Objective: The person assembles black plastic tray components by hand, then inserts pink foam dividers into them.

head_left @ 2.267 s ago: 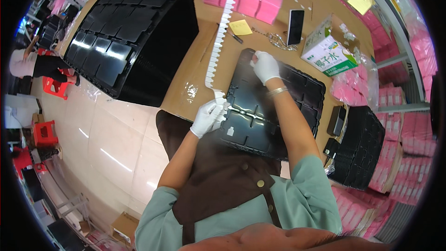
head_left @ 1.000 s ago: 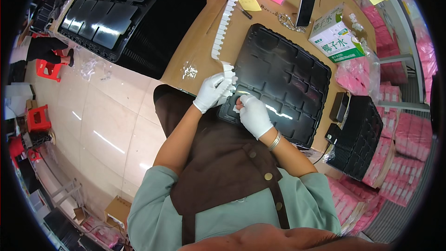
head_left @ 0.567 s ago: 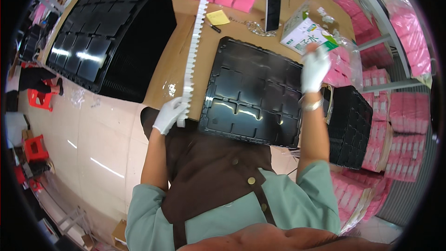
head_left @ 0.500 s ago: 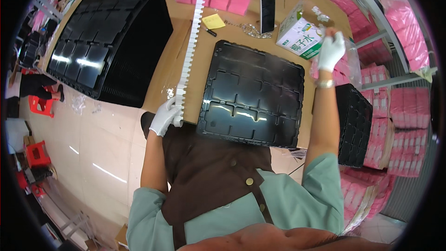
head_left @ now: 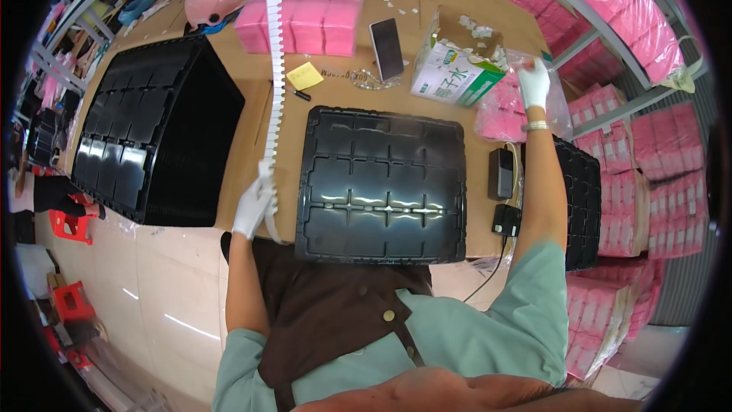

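The left hand (head_left: 254, 207), in a white glove, was clenched around the near end of a long white perforated strip (head_left: 272, 53) that ran from the near edge of the cardboard-covered surface (head_left: 244, 137) away to its far side. The right hand (head_left: 532, 82), also gloved, was stretched to the far right and rested on a clear bag of pink packets (head_left: 503, 107); whether its fingers had closed on a packet could not be told. Between the two hands lay an empty black compartment tray (head_left: 381, 183), flat on the surface, with a green-and-white carton (head_left: 457, 76) just beyond its far right corner and a phone (head_left: 387, 48) further off. As a judgement, the main risk lay in the divided reach: a pull on the bag could drag it against the carton and tip it. The strip, held only at one end, could slide sideways or kink if the left hand shifted.
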Available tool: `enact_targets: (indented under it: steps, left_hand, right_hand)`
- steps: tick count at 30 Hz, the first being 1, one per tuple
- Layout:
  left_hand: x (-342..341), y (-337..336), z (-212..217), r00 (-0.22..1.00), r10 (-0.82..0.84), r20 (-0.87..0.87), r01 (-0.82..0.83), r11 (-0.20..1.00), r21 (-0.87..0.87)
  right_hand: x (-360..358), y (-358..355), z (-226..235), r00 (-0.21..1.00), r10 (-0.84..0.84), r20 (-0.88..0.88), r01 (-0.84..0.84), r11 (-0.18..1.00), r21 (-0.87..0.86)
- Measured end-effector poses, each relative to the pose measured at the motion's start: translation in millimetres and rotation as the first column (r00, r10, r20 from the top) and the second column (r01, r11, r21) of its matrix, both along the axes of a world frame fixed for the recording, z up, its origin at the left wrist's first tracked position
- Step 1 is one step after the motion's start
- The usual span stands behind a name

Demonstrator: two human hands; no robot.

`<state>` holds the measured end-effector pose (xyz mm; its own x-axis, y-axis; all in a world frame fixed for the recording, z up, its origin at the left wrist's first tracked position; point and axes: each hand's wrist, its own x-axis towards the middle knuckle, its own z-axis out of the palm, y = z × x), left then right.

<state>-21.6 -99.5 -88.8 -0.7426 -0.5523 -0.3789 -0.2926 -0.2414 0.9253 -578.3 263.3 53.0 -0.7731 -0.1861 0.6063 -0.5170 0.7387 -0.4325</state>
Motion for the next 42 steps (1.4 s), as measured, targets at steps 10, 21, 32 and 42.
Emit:
enact_targets:
  steps: [10, 21, 32, 42]
  left_hand:
    - [32.9, 67.6, 26.3, 0.868, 0.359, 0.344, 0.073, 0.591, -0.804]
    - [-43.4, 157.5, 93.1, 0.904, -0.330, -0.272, 0.392, 0.893, 0.221]
    - [-127.6, 121.7, 58.7, 0.989, -0.052, -0.138, 0.136, 0.681, 0.719]
    - [-101.9, 86.2, 61.1, 0.997, 0.065, -0.036, -0.023, 0.729, 0.684]
  right_hand:
    - [30.7, 65.3, -140.6, 0.967, -0.125, 0.223, 0.045, 0.942, 0.332]
    - [223.8, 16.0, 38.6, 0.609, 0.543, 0.578, -0.261, 0.826, -0.500]
    - [345.5, 6.1, -31.7, 0.851, 0.486, 0.198, -0.432, 0.863, -0.261]
    - [282.9, 53.3, -76.1, 0.418, 0.528, 0.740, -0.272, 0.849, -0.452]
